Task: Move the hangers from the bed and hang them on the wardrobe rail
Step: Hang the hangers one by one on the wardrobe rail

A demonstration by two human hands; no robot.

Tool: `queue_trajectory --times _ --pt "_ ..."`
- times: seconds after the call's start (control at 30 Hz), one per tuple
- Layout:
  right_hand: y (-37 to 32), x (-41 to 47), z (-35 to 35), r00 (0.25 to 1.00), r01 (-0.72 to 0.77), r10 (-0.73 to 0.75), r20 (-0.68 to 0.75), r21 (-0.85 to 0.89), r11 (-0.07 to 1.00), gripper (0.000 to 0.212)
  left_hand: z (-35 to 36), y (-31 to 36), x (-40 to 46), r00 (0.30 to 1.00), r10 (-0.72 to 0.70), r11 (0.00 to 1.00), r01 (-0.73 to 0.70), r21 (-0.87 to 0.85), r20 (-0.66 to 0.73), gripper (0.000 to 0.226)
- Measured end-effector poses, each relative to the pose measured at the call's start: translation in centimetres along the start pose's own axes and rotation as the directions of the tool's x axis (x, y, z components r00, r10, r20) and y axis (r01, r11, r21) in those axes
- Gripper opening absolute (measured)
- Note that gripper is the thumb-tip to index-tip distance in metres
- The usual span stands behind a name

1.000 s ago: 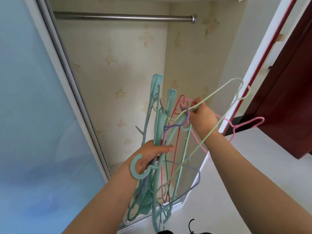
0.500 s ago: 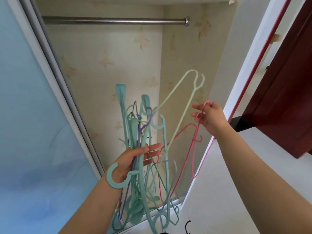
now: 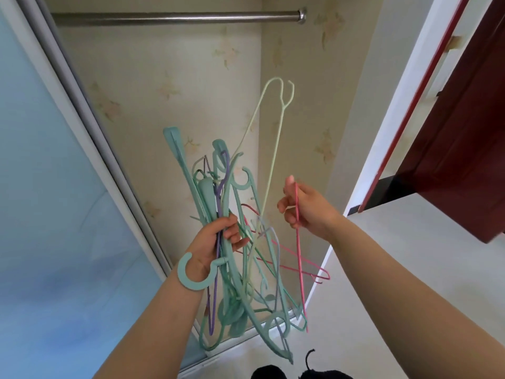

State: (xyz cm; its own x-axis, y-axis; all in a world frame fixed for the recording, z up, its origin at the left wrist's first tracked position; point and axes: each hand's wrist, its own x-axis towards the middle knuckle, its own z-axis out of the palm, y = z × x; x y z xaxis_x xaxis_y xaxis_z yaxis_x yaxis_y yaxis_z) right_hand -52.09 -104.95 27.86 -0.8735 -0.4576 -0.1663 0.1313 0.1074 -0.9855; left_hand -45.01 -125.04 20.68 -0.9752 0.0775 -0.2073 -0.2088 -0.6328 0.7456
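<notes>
Right hand (image 3: 306, 209) pinches pink wire hanger (image 3: 299, 258), long axis near vertical, hanging below the grip; rail (image 3: 175, 17) sits well above and left, bare. Left hand (image 3: 216, 242) clenches the tangled teal, purple and green hanger bundle (image 3: 235, 291). Pink one is thin and looks partly snagged in the bundle.

The pink hanger (image 3: 299, 255) has been drawn out of the bundle of hangers (image 3: 232, 242) and is now held apart in the grip of the right hand (image 3: 303, 209), while the bundle has been lowered slightly in the left hand (image 3: 216, 242).
</notes>
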Motion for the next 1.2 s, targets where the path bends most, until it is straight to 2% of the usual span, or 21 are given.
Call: queue_trajectory --times 0.07,0.13,0.2,0.27,0.37,0.43,0.47,0.57,0.63,0.67,0.77,0.83,0.9,1.0,1.07,1.2 --pt "-0.4 0.0 -1.1 0.998 -0.032 0.031 0.049 0.022 0.999 0.026 -0.1 0.6 0.1 1.0 0.014 0.998 -0.014 0.064 0.001 0.038" --pt "-0.9 0.0 -2.5 0.986 -0.103 0.078 0.149 0.166 0.981 0.009 -0.5 1.0 0.3 0.999 0.031 0.995 -0.027 0.1 -0.038 0.039" --pt "-0.8 -0.1 -4.4 0.957 -0.171 0.068 0.283 0.357 0.918 0.022 -1.0 1.3 0.6 0.994 0.065 0.988 -0.051 0.149 -0.092 0.043" --pt "-0.6 -0.4 -6.0 0.93 -0.205 0.03 0.365 0.451 0.869 0.03 -1.4 1.5 0.9 0.986 0.095 0.98 -0.069 0.185 -0.139 0.048" --pt "0.1 -0.5 -7.6 0.932 -0.214 0.027 0.362 0.487 0.847 0.04 -2.0 1.6 1.7 0.963 0.157 0.969 -0.107 0.223 -0.221 0.04" --pt "0.8 -0.6 -8.4 0.938 -0.202 0.068 0.339 0.378 0.903 0.05 -2.2 1.6 2.2 0.942 0.193 0.961 -0.126 0.247 -0.274 0.036" --pt "1.0 -0.7 -8.6 0.935 -0.2 0.095 0.342 0.289 0.936 0.045 -2.3 1.7 2.5 0.933 0.207 0.957 -0.131 0.259 -0.294 0.036" --pt "1.5 -0.8 -8.9 0.913 -0.244 0.243 0.328 -0.036 0.969 0.009 -2.3 2.1 3.2 0.918 0.227 0.949 -0.133 0.285 -0.326 0.037" --pt "2.0 -0.2 -9.1 0.915 -0.319 0.369 0.163 -0.266 0.909 0.036 -2.2 2.4 3.6 0.916 0.239 0.946 -0.145 0.289 -0.322 0.038" --pt "2.1 0.2 -8.9 0.92 -0.345 0.388 0.054 -0.358 0.868 0.041 -2.0 2.6 3.7 0.917 0.247 0.943 -0.154 0.293 -0.313 0.038" --pt "2.3 1.3 -8.2 0.933 -0.358 0.258 -0.25 -0.593 0.721 0.026 -1.1 3.2 4.0 0.925 0.265 0.933 -0.173 0.317 -0.273 0.04" --pt "2.2 1.8 -8.1 0.931 -0.344 0.141 -0.338 -0.676 0.652 0.027 -0.8 3.7 3.9 0.923 0.281 0.924 -0.188 0.333 -0.261 0.04" --pt "1.8 1.8 -8.1 0.926 -0.315 0.028 -0.376 -0.73 0.606 0.019 -0.7 4.1 3.8 0.924 0.304 0.912 -0.212 0.351 -0.233 0.041" --pt "0.6 2.1 -7.8 0.891 -0.152 -0.21 -0.402 -0.7 0.698 0.019 -0.6 4.9 3.6 0.93 0.31 0.901 -0.222 0.372 -0.196 0.047" --pt "-0.9 2.5 -7.5 0.848 -0.037 -0.351 -0.396 -0.706 0.707 0.024 -0.2 5.6 3.5 0.937 0.302 0.903 -0.221 0.369 -0.176 0.051" --pt "-4.9 3.9 -7.4 0.762 0.12 -0.507 -0.404 -0.68 0.723 0.028 1.1 7.6 3.3 0.945 0.292 0.913 -0.229 0.337 -0.149 0.054"
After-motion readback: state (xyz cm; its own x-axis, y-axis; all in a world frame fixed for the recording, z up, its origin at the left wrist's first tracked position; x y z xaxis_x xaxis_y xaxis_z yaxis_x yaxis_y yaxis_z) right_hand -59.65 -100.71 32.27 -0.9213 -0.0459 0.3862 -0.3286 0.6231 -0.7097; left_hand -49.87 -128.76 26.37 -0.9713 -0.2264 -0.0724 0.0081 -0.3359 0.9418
